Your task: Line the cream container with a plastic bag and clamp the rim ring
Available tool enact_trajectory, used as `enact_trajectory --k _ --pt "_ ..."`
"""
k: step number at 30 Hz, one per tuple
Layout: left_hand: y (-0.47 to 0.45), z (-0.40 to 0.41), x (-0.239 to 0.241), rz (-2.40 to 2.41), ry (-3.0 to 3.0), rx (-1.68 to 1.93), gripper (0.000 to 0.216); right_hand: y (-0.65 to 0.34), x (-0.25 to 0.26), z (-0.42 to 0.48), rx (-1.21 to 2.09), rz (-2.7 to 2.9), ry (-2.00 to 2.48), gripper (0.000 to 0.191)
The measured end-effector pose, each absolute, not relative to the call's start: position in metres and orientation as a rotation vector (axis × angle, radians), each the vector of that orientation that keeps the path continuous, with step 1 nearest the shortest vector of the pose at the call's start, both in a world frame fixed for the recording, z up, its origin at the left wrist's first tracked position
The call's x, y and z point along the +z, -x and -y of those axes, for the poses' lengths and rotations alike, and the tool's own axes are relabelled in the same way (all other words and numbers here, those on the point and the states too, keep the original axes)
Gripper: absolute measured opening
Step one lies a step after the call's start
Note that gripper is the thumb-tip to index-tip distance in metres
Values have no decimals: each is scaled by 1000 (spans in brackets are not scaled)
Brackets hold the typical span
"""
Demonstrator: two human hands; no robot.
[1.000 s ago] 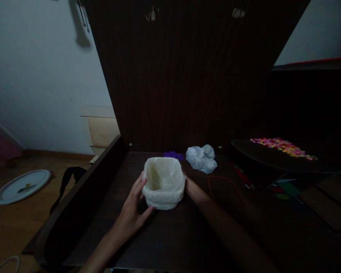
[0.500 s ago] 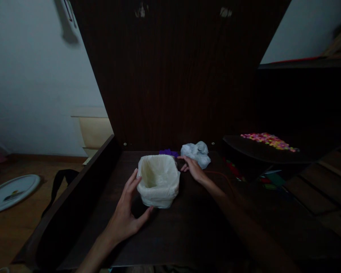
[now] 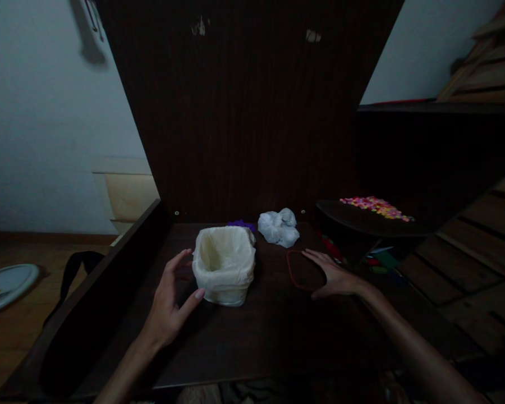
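Observation:
A small square bin lined with a whitish plastic bag stands upright on the dark wooden desk. Close to its left side is my left hand, fingers apart and thumb near the bin's front corner; nothing is in it. My right hand reaches to a thin reddish-brown rounded frame lying on the desk. Its fingers are spread along the frame's right end, and whether they grip it I cannot tell. Behind the bin lie a crumpled white plastic bag and something purple, partly hidden.
A raised dark side board bounds the desk at left. On a rounded shelf at right lies a pile of small pink and yellow pieces, with coloured items below it. A white oval object rests on the floor.
My right hand has moved away from the bin's back right corner, rightward to the reddish-brown frame. My left hand has come slightly off the bin. The view has shifted a little to the right.

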State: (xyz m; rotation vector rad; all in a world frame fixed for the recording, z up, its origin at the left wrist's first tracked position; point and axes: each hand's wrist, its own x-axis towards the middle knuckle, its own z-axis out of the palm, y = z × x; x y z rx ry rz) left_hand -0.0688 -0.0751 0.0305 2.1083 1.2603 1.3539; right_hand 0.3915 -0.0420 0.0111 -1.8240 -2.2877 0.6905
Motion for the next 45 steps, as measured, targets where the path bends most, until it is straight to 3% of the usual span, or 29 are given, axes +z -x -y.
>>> enact_trajectory --k 8,13,18,23,28,32,36,40,45 --pt "72 80 46 -1239 -2172 1481 42 -378 29 45 631 2221 1746 108" --pt "71 79 57 -1169 -2427 1531 23 -343 78 48 696 2125 1440 97" --pt "66 74 62 -1065 -2527 1593 16 -268 128 43 424 2266 1064 101" --pt "63 73 66 -971 -2574 1617 15 -205 140 27 241 2377 977 103" --pt "64 73 65 -1002 -2474 1653 14 -185 134 16 270 2449 1000 103" --pt "67 70 61 -1037 -2328 1768 32 -185 131 16 300 2486 1049 106" --pt "71 68 62 -1020 -2392 1627 41 -186 128 20 331 2495 1075 106" --pt "72 66 63 -947 -2478 1432 34 -186 125 21 386 2493 1123 109" --pt "70 63 62 -950 -2474 1450 22 -200 123 18 511 2441 1141 118"
